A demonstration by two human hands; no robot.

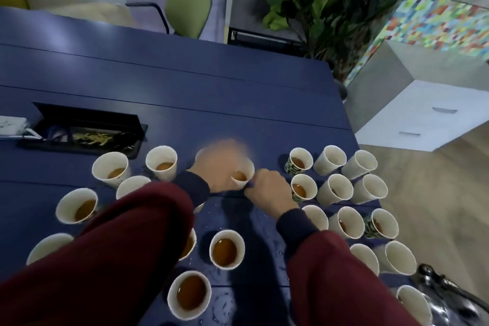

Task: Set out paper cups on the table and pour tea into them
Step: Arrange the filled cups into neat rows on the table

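Paper cups [227, 248], most with tea: spread over blue counter [185, 82], some hidden under sleeves [127, 246]. Left hand [221, 167]: motion-blurred beside centre cup [243, 176], grip unreadable. Right hand [267, 189]: curled, pinching small unidentifiable blue item [250, 185].

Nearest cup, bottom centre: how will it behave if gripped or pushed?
This paper cup holds tea near its rim: probably heavy for its size, sloshes easily. Thin paper wall likely buckles under a squeeze. The droplets on the table suggest it may slide.

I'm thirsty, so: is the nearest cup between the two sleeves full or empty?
Full. Brown tea reaches nearly to the rim of the cup, leaving only a narrow white band of wall.
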